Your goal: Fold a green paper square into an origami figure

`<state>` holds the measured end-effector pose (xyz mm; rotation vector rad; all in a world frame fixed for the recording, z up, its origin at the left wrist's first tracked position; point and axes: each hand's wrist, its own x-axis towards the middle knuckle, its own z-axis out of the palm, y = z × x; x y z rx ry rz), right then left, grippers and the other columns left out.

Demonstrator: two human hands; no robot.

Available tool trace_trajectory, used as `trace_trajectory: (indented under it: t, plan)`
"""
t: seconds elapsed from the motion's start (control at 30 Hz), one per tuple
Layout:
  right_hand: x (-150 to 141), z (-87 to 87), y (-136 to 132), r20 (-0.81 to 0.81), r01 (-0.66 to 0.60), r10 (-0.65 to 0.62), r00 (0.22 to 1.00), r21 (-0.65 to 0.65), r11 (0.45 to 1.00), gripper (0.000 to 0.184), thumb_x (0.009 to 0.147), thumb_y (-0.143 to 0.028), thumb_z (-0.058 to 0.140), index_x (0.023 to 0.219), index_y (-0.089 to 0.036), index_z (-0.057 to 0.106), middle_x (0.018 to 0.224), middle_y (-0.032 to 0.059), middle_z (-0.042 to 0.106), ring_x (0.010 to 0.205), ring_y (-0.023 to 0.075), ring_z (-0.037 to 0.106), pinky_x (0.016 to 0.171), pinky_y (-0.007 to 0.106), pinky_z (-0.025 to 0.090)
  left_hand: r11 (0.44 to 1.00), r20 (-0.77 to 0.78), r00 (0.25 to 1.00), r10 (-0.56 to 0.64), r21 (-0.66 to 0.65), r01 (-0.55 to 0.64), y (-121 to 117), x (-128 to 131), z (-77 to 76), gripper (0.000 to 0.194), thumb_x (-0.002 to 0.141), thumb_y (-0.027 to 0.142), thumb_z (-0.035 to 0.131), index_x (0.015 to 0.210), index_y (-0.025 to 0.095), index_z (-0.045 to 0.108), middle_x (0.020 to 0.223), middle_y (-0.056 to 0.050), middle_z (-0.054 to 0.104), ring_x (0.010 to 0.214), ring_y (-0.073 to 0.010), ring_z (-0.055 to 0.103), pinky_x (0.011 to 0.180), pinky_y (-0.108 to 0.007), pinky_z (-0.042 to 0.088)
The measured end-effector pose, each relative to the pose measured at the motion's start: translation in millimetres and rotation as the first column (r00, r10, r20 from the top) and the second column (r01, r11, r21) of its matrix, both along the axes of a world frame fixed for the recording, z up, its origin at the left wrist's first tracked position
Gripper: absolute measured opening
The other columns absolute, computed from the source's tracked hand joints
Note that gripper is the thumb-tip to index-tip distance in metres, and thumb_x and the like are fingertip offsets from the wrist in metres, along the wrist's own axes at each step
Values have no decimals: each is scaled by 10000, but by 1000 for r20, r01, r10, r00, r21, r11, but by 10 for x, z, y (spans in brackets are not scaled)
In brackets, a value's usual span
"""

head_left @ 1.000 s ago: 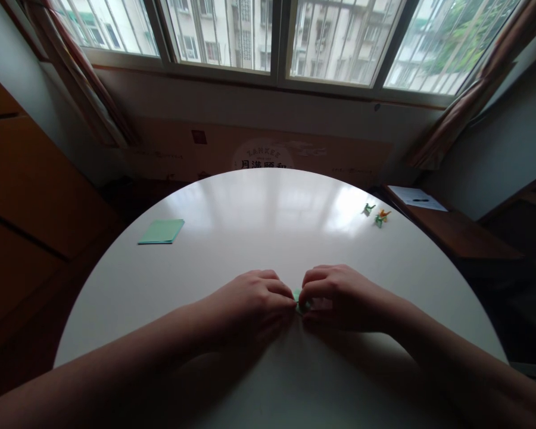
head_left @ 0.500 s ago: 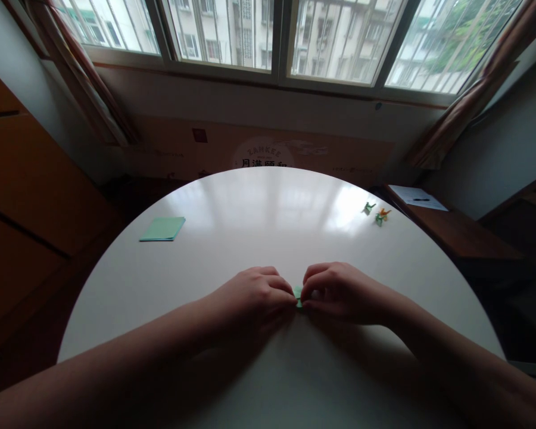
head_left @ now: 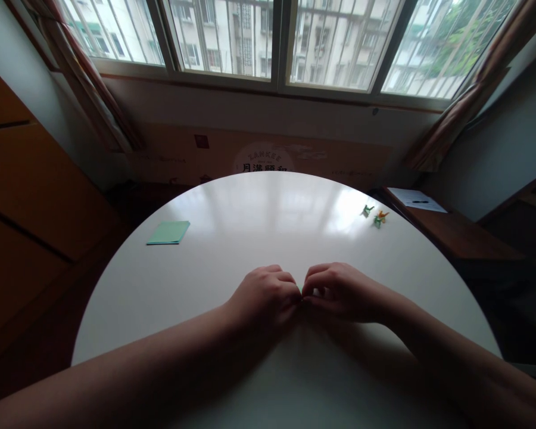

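Note:
Both hands meet near the middle of the white round table, fingertips almost touching. A small piece of green folded paper (head_left: 301, 288) is pinched between them, and just a sliver of it shows; the fingers hide the rest. My left hand (head_left: 270, 293) is closed, its thumb and fingers pressed together on the paper's left side. From the right, my right hand (head_left: 333, 288) pinches the same paper with curled fingers.
A stack of light green square paper (head_left: 168, 232) lies on the white table (head_left: 232, 238) at left. Toward the far right edge sit small folded paper figures, green (head_left: 367, 210) and orange (head_left: 383, 216). Beyond, a brown side table (head_left: 469, 232) holds a white sheet (head_left: 417, 200) with a dark pen.
My left hand has shifted slightly right and closed further over the green paper, so less of it shows. The right hand stays nearly in place. The view has tilted slightly.

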<state>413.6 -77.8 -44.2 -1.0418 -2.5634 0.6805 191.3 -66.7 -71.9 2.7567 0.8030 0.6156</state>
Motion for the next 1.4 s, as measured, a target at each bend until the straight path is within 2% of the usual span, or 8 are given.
trace_trajectory:
  t: [0.23, 0.47, 0.6, 0.77, 1.07, 1.23, 1.4]
  plan:
    - [47, -24, 15, 5, -52, 52, 999, -10, 999, 66, 889, -243, 687, 914, -198, 728, 886, 17, 693, 659, 108, 570, 630, 229, 418, 997, 21, 1000, 3, -74, -1, -20, -44, 43, 123, 859, 224, 622, 783, 212, 718, 808, -8, 742, 754, -180, 612, 706, -290, 473]
    - [39, -13, 2, 32, -41, 42, 999, -23, 999, 74, 885, -187, 672, 931, -205, 729, 894, 2, 691, 658, 92, 566, 624, 214, 404, 986, -7, 991, -134, -96, 133, -67, -120, 50, 141, 865, 233, 606, 935, 223, 727, 977, -8, 765, 862, -197, 646, 826, -324, 504]
    - [54, -6, 26, 50, -40, 43, 998, -60, 997, 58, 888, -205, 679, 913, -198, 731, 858, 14, 679, 655, 103, 569, 606, 219, 394, 987, -72, 988, -140, -95, 133, -154, -123, 95, 155, 880, 245, 582, 970, 203, 702, 997, -47, 751, 907, -229, 640, 848, -361, 511]
    - [35, -17, 69, 55, -33, 39, 998, -94, 995, 36, 886, -208, 676, 878, -195, 708, 814, 8, 660, 681, 117, 577, 610, 223, 392, 980, -104, 983, -149, -146, 133, -170, -120, 151, 143, 900, 216, 562, 968, 187, 684, 1034, -28, 728, 935, -228, 620, 892, -384, 491]
    - [-27, -9, 65, 94, 64, -50, 994, -155, 986, 98, 891, -236, 657, 800, -200, 658, 802, -2, 665, 673, 125, 574, 607, 243, 383, 969, -74, 985, -158, -203, 140, -149, -124, 165, 152, 925, 213, 544, 995, 186, 676, 1008, -19, 719, 926, -222, 603, 885, -380, 477]
    - [-56, -21, 52, 95, 142, -127, 987, -180, 973, 126, 849, -215, 690, 730, -201, 649, 758, -17, 655, 662, 119, 567, 594, 238, 390, 971, -56, 989, -139, -203, 125, -165, -114, 158, 165, 932, 215, 539, 1027, 201, 674, 991, -18, 718, 907, -229, 607, 870, -391, 484]
    - [-73, -42, 41, 83, 211, -197, 977, -222, 952, 135, 837, -203, 691, 705, -198, 662, 712, -11, 648, 626, 119, 552, 562, 242, 383, 973, -25, 991, -129, -195, 121, -147, -99, 174, 163, 948, 196, 509, 930, 223, 668, 894, -16, 717, 843, -209, 608, 820, -359, 503]
